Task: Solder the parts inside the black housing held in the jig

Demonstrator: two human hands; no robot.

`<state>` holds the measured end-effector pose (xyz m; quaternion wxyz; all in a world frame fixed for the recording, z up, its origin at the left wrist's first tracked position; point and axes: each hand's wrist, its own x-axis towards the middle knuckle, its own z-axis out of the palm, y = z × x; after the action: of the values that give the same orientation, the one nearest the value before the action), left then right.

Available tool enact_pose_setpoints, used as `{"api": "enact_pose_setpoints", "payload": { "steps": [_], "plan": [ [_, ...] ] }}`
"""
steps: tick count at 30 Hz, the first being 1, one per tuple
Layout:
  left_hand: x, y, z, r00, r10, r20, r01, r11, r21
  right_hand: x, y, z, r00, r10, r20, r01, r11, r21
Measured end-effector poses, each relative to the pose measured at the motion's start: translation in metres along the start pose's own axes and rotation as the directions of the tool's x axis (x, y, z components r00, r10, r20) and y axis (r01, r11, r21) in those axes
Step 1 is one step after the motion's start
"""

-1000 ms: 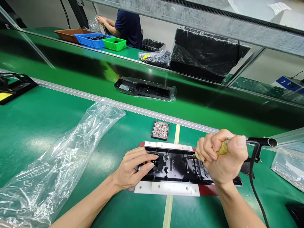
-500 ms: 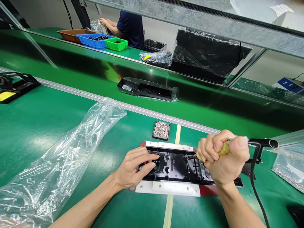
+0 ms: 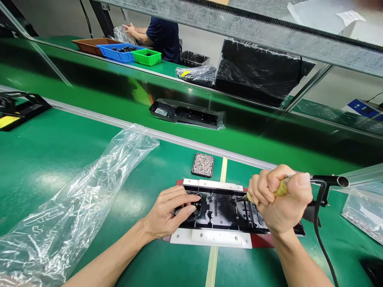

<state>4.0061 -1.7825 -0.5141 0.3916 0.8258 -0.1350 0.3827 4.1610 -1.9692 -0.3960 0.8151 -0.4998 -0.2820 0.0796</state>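
Observation:
A long black plastic housing (image 3: 224,209) lies in a fixture with white blocks (image 3: 214,238) on the green table. My left hand (image 3: 172,211) rests over the housing's left part, thumb and forefinger around a small black part (image 3: 196,204). My right hand (image 3: 278,195) is closed around the yellow-wrapped grip of a corded tool (image 3: 281,189). The tool's thin tip points left and down into the middle of the housing, near a raised post. Whether the tip touches anything is too small to tell.
Beyond the fixture sits a small tray of screws (image 3: 202,164). Clear plastic bags (image 3: 98,191) cover the left side. A bagged black housing (image 3: 187,114) lies on the green belt. Bins (image 3: 116,52) and a person (image 3: 164,38) are at the back.
Both hands hold nearly the same place. The bagged housing on the belt has shifted slightly right in view. The person at the back has moved their hands a little.

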Motion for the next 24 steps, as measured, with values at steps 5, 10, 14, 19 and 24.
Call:
{"api": "enact_pose_setpoints", "payload": {
  "steps": [5, 10, 14, 19, 24],
  "plan": [
    [0.0029, 0.0015, 0.0002, 1.0, 0.011, -0.012, -0.011, 1.0, 0.008, -0.0006, 0.0008, 0.0, 1.0, -0.01, 0.02, 0.009, 1.0, 0.012],
    [0.0013, 0.0004, 0.001, 1.0, 0.003, -0.017, -0.002, 1.0, 0.018, -0.0013, 0.0012, -0.0001, 0.999, -0.014, 0.047, 0.013, 1.0, 0.027],
    [0.001, -0.0001, 0.0011, 1.0, 0.003, -0.019, -0.003, 1.0, 0.013, -0.0014, 0.0017, 0.0002, 0.999, -0.023, 0.045, 0.021, 0.999, 0.034],
    [0.002, 0.0003, 0.0008, 1.0, 0.009, -0.019, -0.009, 1.0, 0.006, -0.0015, 0.0017, 0.0002, 0.999, -0.02, 0.033, 0.019, 0.999, 0.036],
    [0.0032, 0.0012, 0.0007, 1.0, 0.006, -0.023, -0.005, 1.0, 0.015, -0.0017, 0.0019, -0.0004, 0.999, -0.018, 0.03, 0.018, 1.0, 0.024]
  ]
}}
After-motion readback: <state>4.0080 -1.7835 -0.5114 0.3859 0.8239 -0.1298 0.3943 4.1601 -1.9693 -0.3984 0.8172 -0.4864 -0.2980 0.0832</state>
